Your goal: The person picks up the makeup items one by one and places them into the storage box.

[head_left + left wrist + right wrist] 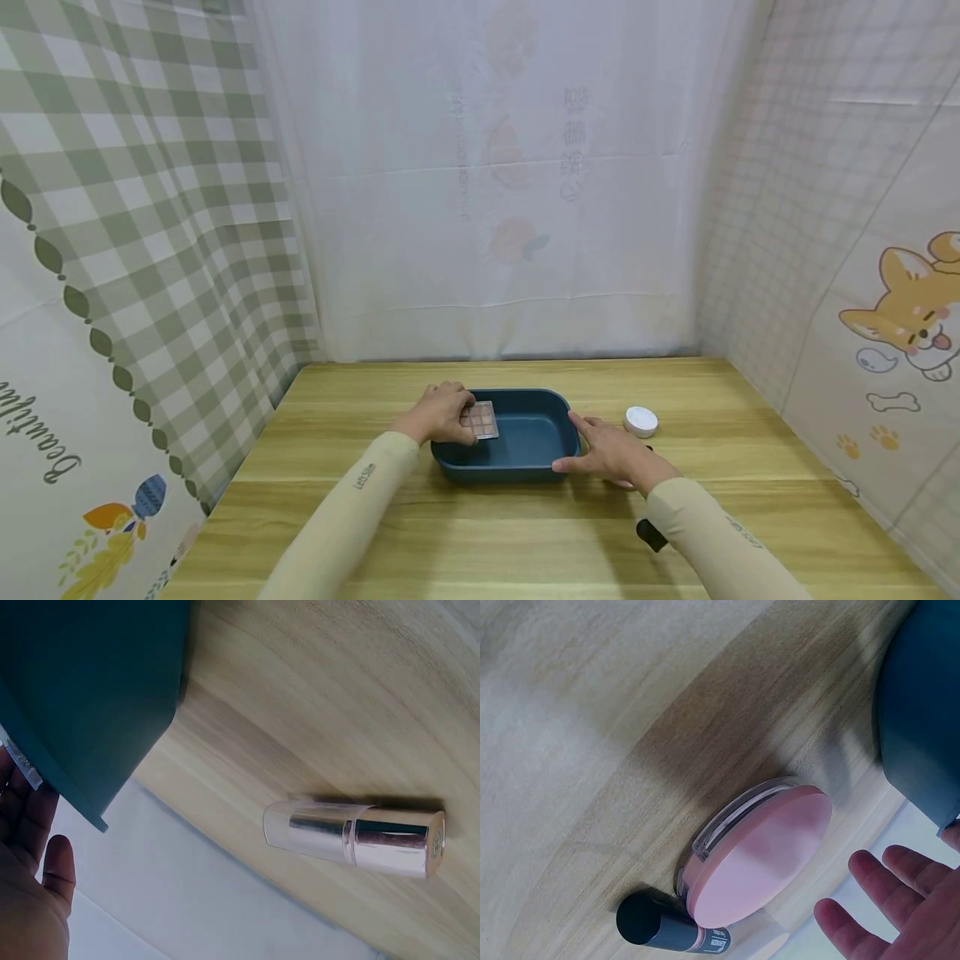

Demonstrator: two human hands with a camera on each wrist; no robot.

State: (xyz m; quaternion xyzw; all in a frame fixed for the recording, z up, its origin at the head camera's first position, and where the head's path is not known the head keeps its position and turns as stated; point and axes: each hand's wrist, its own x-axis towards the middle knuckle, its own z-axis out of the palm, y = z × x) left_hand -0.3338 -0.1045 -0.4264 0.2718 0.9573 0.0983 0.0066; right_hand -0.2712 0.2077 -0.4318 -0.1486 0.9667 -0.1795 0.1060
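Note:
My left hand [445, 414] grips a clear-lidded palette [480, 420] with square pans, above the left part of a dark teal basin [531, 442]. In the left wrist view the left hand [34, 870] shows with the palette's edge [21, 761] at its fingertips, beside the basin wall [142, 724]. At the basin's right side, my right hand [611, 452] has its fingers spread, thumb and forefinger at the rim. The right wrist view shows the right hand [911, 900] with several fingers apart, near the basin [922, 712]; whether all touch is hidden.
A rose-gold tube [352, 836] lies left of the basin. A pink round compact [761, 855] and a dark tube [664, 926] touch or nearly touch near my right hand. A white round container [641, 422] and a black object [651, 535] are on the right of the wooden table [480, 550].

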